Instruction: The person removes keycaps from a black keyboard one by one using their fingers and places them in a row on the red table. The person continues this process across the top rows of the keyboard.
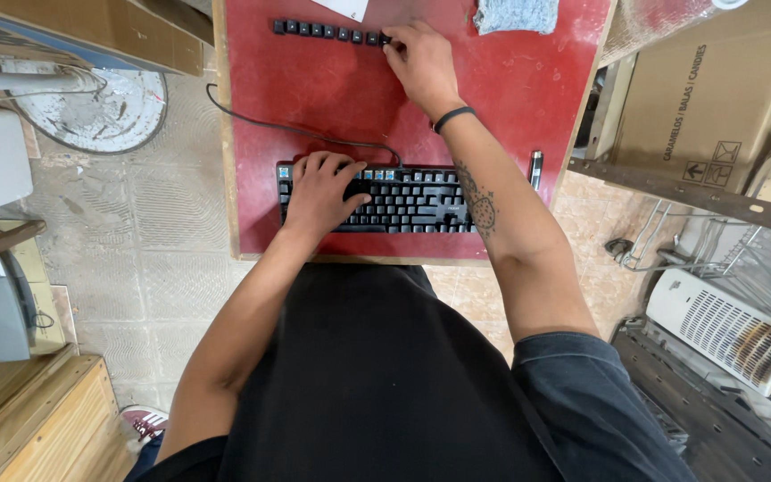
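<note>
- Nearest the body, the left hand (pixel 319 192) lies spread and flat over the left end of the black keyboard (pixel 377 198), pinning it to the red table (pixel 314 80); bare blue switches show along its top row.
- Beside its right end lies a small dark pen-like tool (pixel 535 168).
- Farther out, the right hand (pixel 421 58) pinches what looks like a loose keycap, closing the row of keycaps (pixel 327 31).
- Judged step: laying out pulled caps; next calls for aligning it carefully.
- Beyond, a grey cloth (pixel 517 14) sits clear; the cable (pixel 296 129) crosses between.
</note>
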